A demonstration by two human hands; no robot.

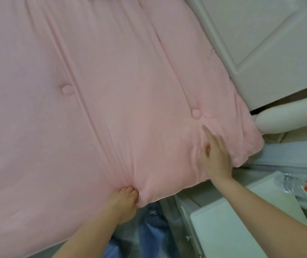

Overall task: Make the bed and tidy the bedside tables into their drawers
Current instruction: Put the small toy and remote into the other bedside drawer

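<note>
Quilt (111,101), far edge perhaps cropped

The quilt (102,108) covers the bed, the headboard (260,43) at its upper right and the bedside table (232,229) to its lower right.

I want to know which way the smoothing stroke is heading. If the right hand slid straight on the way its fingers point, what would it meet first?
The right hand lies flat on the pink comforter, pointing up-left. It would probably reach the round tufted button first, just beyond its fingertips.
</note>
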